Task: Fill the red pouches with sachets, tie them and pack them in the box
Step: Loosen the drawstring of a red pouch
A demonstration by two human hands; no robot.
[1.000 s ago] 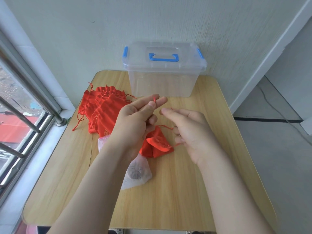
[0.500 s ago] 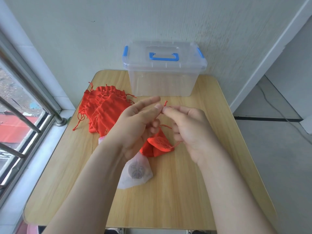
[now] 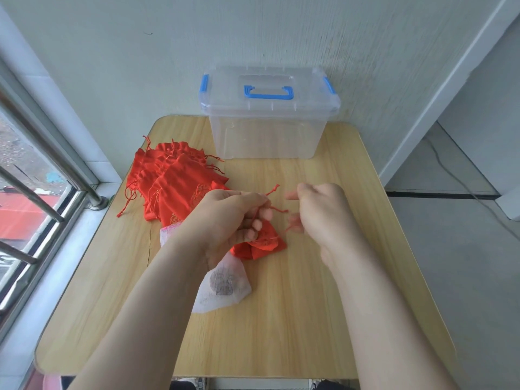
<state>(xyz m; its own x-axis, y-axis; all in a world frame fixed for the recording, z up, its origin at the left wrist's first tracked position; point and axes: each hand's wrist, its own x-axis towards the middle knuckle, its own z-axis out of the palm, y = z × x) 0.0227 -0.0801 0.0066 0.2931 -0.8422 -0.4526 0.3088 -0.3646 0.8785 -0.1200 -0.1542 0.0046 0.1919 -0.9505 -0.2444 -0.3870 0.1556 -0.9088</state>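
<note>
Red pouch point(image 3: 264, 244) lies on the bench point(image 3: 281, 333), its cord point(image 3: 272, 191) pinched in the left hand point(image 3: 230, 215); whether anything is gripped by the right hand point(image 3: 323, 218) cannot be told through blur. A loose knot could be left if the cord is let slip.

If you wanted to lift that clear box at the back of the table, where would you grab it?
Probably the blue handle on the lid of the clear box, reached from above. It sits centred on top, so the box should hang level, and both blue side clips look closed over the lid.
</note>
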